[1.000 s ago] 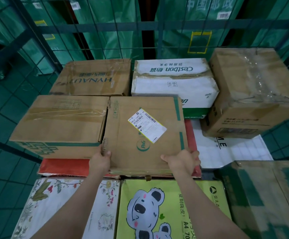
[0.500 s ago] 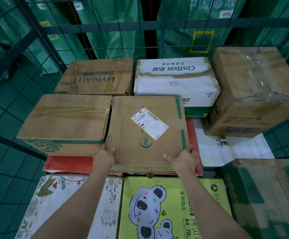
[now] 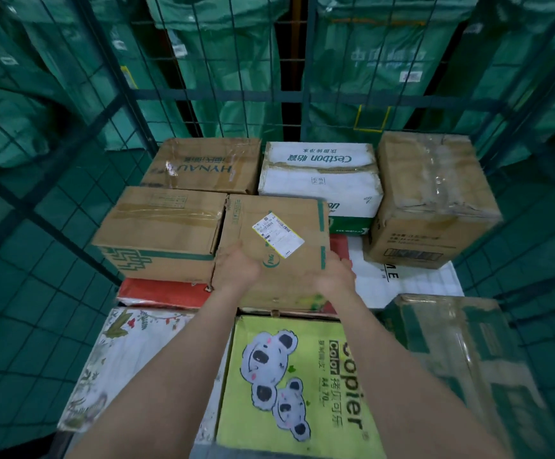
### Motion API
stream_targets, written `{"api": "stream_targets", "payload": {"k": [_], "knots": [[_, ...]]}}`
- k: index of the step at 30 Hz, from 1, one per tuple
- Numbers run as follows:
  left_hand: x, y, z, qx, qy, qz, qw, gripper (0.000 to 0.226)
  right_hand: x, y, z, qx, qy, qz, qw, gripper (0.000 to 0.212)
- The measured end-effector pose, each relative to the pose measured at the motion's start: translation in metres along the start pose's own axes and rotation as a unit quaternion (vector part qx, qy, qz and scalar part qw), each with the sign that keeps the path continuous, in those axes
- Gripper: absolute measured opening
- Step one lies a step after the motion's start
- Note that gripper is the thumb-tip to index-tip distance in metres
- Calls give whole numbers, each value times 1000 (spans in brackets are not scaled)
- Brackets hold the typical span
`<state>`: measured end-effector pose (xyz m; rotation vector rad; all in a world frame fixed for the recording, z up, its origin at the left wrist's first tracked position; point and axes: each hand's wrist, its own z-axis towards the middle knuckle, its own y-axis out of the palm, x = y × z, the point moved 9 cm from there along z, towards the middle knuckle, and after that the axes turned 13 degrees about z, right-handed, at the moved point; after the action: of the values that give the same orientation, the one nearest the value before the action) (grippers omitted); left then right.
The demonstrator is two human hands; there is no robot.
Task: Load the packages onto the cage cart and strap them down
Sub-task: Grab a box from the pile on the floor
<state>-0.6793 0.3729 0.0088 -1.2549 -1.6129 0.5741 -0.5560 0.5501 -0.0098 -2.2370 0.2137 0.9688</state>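
- Nearest, at the bottom of the frame, lies the lower layer of packages: a yellow-green copier-paper box printed with grey koalas [image 3: 296,385], a white floral-printed box [image 3: 120,359] to its left, and a green box wrapped in clear film [image 3: 461,359] to its right.
- Both bare forearms reach forward over the koala box to a brown cardboard box with a white shipping label [image 3: 286,213], the package in hand. It sits at frame centre on a flat red package [image 3: 163,289].
- The left hand [image 3: 236,266] lies palm down on the box's top near its near-left corner. Its fingers look laid flat, gripping nothing.
- The right hand [image 3: 332,273] is at the near-right edge. Motion blur hides whether its fingers curl round the side.
- The labelled box touches a brown carton with a green printed band [image 3: 160,233] on its left. On its right a flat white package [image 3: 412,283] shows bare.
- Further back stand a brown taped box marked HYNAU [image 3: 203,167], a white Cestbon box [image 3: 322,180] and a tall brown taped box [image 3: 432,200].
- Behind them rises the green wire cage wall [image 3: 289,94], with green mail sacks [image 3: 223,61] beyond.
- The step appears to be seating this box in the second layer, so loading is under way and no strap is visible.
- Next, the hands likely let go and bring another package. The bare spot at right centre looks like a fitting slot.
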Motion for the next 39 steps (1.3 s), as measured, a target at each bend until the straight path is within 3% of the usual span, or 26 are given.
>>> {"api": "stream_targets", "payload": {"k": [10,14,25,33,39], "knots": [[31,-37,-135,-36,29,-99,994,46,-2,-66,-121,-24,8,38,999,48],[41,-43,-173,-63,61,-91,992,49,3,-86,-160,-22,21,59,998,62],[44,-67,-225,-91,158,-69,981,40,12,-103,-243,75,32,157,984,62],[60,-58,-263,-134,237,-34,962,36,38,-106,-294,169,56,210,961,35],[65,-33,-298,-191,290,-21,938,39,65,-114,-346,222,94,214,947,37]]}}
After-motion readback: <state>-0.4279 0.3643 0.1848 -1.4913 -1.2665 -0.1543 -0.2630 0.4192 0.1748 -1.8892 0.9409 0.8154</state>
